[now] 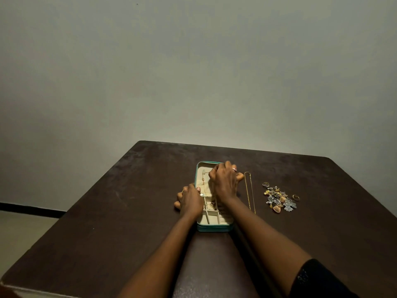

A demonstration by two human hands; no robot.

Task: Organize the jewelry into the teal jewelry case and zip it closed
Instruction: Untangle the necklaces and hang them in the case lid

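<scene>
Two hands: both work at one open case on a dark brown desk.
Case: the teal jewelry case lies open near the middle of the desk, long side running away from the person, cream lining facing up.
Far section of case: a thin gold chain lies on the lining, running along the left side.
Near section of case: small square compartments split by cream dividers; one in the middle row holds small gold pieces, too small to tell apart; the nearest compartments look bare.
Left hand: rests on the left rim of the case, fingers curled over the edge and gripping it; a ring shows on one finger.
Right hand: hovers over the far section, fingers clenched together; whether they pinch anything cannot be told. A ring shows on one finger.
Necklace: a long gold one lies stretched on the desk just right of the case.
Loose pile: earrings and rings, gold and silver, heaped on the desk further right, apart from the case.
</scene>
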